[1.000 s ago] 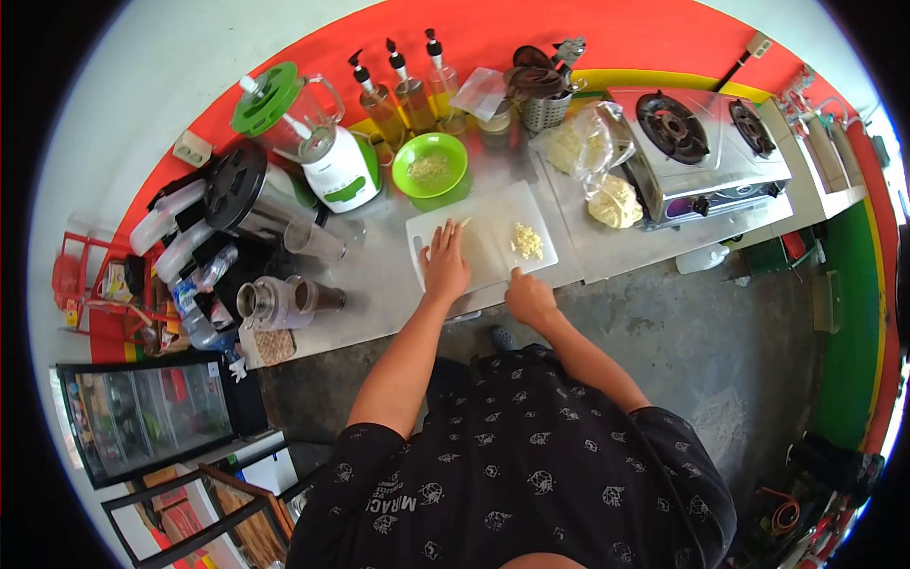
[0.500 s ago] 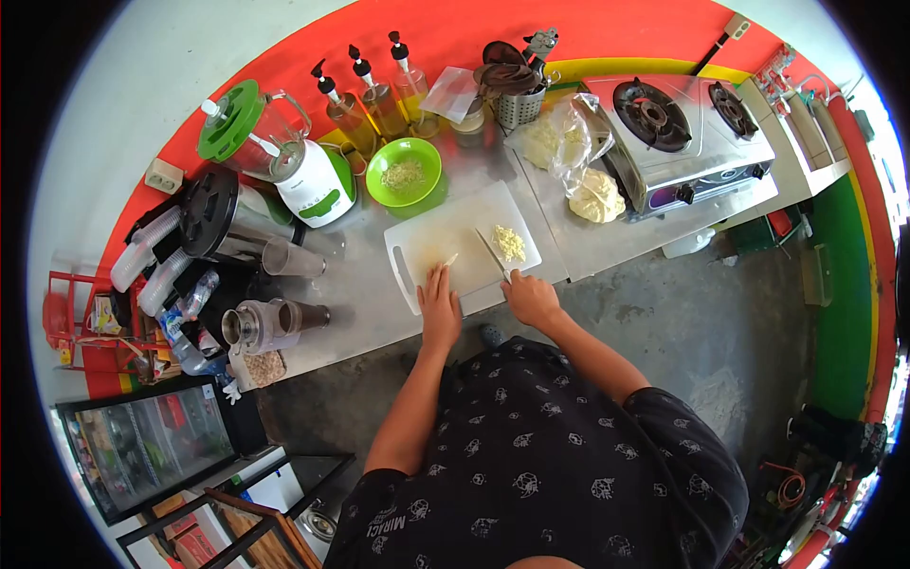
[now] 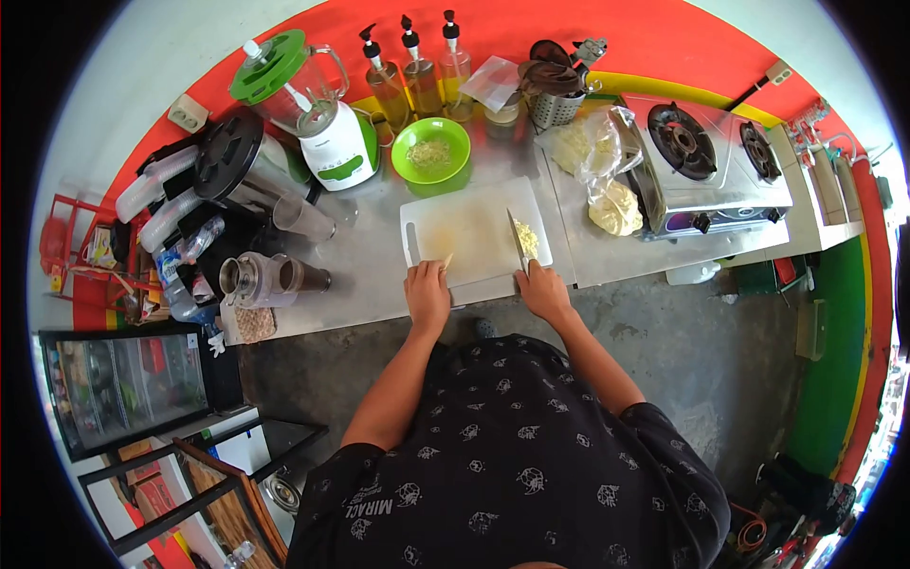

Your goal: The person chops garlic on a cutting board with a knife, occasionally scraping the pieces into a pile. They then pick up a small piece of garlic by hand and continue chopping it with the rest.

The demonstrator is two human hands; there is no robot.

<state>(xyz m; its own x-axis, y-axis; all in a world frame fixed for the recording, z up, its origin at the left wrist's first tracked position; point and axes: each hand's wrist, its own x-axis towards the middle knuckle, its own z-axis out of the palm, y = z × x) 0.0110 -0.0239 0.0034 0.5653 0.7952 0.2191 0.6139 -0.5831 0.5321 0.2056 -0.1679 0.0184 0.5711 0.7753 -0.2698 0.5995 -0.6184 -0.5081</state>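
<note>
Knife (image 3: 518,242) gripped in the right hand (image 3: 545,292), fingers closed tight round the handle at the near right corner of a white board (image 3: 460,223), blade pointing away across its right side, with a pile (image 3: 530,239) of pale chopped bits just right of the blade. The tool looks stiff, light and sharp, best held by the handle alone; the pile looks soft, damp and likely to stick and scatter. The left hand (image 3: 428,292) rests at the board's near edge, fingers curled down beside a small sliver (image 3: 447,261); whether it pinches the sliver cannot be told. A red wall (image 3: 588,33) runs behind the board and grey concrete floor (image 3: 664,322) lies on the near side of it. The board sits on a grey metal counter (image 3: 374,280) that looks smooth and hard. A two-burner stove (image 3: 706,166) stands well to the board's right, with plastic bags (image 3: 602,175) of pale food between the two. A blender (image 3: 322,133) with a green lid stands behind the board to the left, a green bowl (image 3: 398,156) just behind it, and three bottles (image 3: 417,76) behind that.
</note>
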